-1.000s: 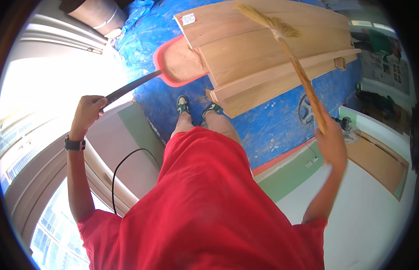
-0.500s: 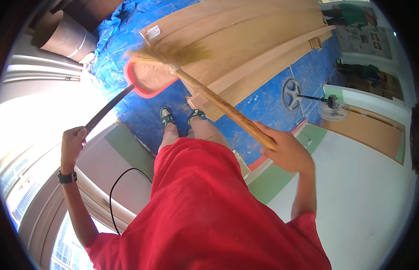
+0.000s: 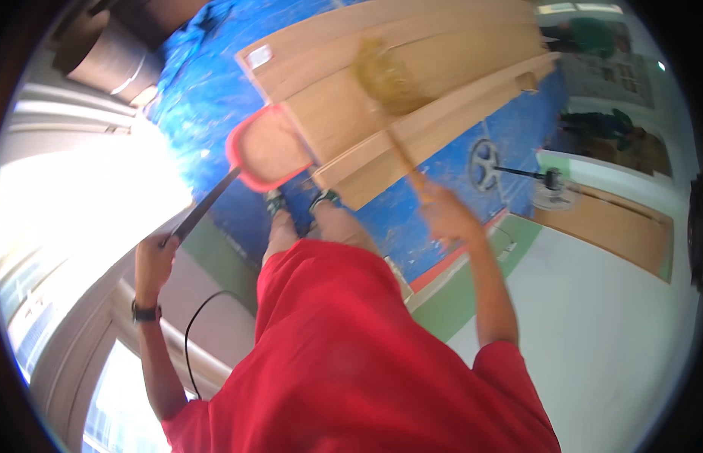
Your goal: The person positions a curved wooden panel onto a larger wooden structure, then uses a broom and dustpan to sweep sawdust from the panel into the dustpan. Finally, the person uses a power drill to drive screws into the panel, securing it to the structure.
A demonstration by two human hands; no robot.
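My left hand (image 3: 156, 260) is closed round the dark handle of a red dustpan (image 3: 270, 185). Brownish dust lies in its pan, which sits at the near left end of the wooden boards (image 3: 321, 113). In my right hand (image 3: 448, 217) is the wooden handle of a straw broom (image 3: 389, 79), my fingers wrapped round it. The broom's bristles are over the boards, right of the dustpan and apart from it; they are smeared by motion, so whether they touch the wood is unclear.
A blue sheet (image 3: 193, 106) covers the floor under the boards. On the right stands a fan (image 3: 554, 185) with a round base. A large brown roll (image 3: 110, 60) is at the far left. A black cable (image 3: 191, 325) hangs beside my left arm.
The broom has swung right, from above the dustpan to over the boards. The dustpan and my left hand have shifted right and nearer; its pan now meets the boards' end.
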